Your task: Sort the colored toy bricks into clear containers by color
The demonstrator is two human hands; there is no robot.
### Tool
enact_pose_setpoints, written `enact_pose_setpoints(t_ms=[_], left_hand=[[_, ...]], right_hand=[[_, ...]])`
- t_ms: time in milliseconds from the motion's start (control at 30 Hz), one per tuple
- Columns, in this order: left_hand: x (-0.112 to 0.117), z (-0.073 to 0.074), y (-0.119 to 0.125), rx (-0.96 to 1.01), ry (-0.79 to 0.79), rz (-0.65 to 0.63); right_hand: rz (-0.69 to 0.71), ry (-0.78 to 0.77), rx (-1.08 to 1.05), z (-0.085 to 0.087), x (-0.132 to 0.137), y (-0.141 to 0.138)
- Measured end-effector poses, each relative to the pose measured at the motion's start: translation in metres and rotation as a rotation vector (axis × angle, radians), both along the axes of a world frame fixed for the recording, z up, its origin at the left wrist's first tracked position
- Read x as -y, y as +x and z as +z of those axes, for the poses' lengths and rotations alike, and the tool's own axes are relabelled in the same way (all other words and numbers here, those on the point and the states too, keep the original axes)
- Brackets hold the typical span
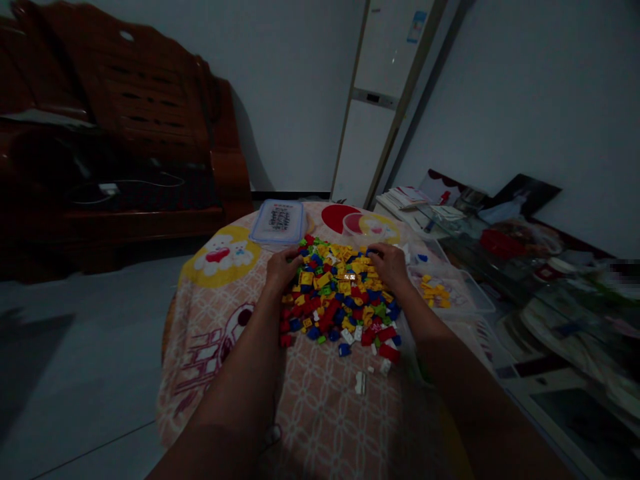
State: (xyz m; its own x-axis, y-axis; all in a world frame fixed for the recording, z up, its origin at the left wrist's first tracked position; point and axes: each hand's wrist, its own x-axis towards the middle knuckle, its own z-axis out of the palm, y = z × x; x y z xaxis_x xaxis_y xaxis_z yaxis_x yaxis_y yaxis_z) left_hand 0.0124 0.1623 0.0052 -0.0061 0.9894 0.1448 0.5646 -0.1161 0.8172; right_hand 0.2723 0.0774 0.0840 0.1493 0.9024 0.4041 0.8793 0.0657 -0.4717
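A heap of small plastic bricks (340, 297) in red, yellow, blue, green and white lies on a round table covered with a patterned cloth (320, 413). My left hand (283, 267) rests on the heap's far left edge, fingers curled down onto the bricks. My right hand (389, 265) sits on the far right edge, fingers also curled over bricks. Whether either hand grips a brick is hidden. A few loose white bricks (360, 382) lie nearer to me.
A clear lid (279, 221) lies at the table's far side beside a clear tub (360, 227). Clear trays (440, 290) at right hold yellow bricks. A dark wooden sofa (125, 153) stands at left, a white standing unit (380, 100) behind, a cluttered glass table (540, 280) at right.
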Motion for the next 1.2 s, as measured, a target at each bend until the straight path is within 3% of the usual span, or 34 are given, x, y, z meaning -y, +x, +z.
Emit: enact_pose_setpoints(t_ms=[167, 267, 433, 600, 700, 900, 1000, 1200], left_hand=[[-0.002, -0.002, 0.000, -0.001, 0.008, -0.008], [-0.002, -0.001, 0.000, -0.007, -0.004, 0.001], [0.000, 0.001, 0.000, 0.004, -0.006, -0.015], [0.002, 0.004, 0.000, -0.010, -0.005, 0.000], [0.002, 0.004, 0.000, -0.021, 0.004, 0.004], [0.001, 0.003, 0.000, -0.040, 0.001, 0.004], [0.000, 0.000, -0.001, -0.020, 0.005, 0.002], [-0.003, -0.004, -0.001, 0.019, 0.008, -0.013]], right_hand=[[-0.250, 0.079, -0.538, -0.002, 0.003, 0.046], [-0.388, 0.177, -0.704, -0.005, 0.004, 0.076], [-0.590, 0.268, -0.721, -0.009, 0.001, 0.117], [-0.635, 0.244, -0.423, -0.010, 0.001, 0.126], [-0.537, 0.196, -0.294, -0.009, 0.005, 0.105], [-0.089, -0.055, -0.001, 0.001, 0.019, 0.038], [0.088, -0.222, 0.150, 0.008, 0.028, 0.017], [0.237, -0.450, 0.340, 0.009, 0.047, 0.002]])
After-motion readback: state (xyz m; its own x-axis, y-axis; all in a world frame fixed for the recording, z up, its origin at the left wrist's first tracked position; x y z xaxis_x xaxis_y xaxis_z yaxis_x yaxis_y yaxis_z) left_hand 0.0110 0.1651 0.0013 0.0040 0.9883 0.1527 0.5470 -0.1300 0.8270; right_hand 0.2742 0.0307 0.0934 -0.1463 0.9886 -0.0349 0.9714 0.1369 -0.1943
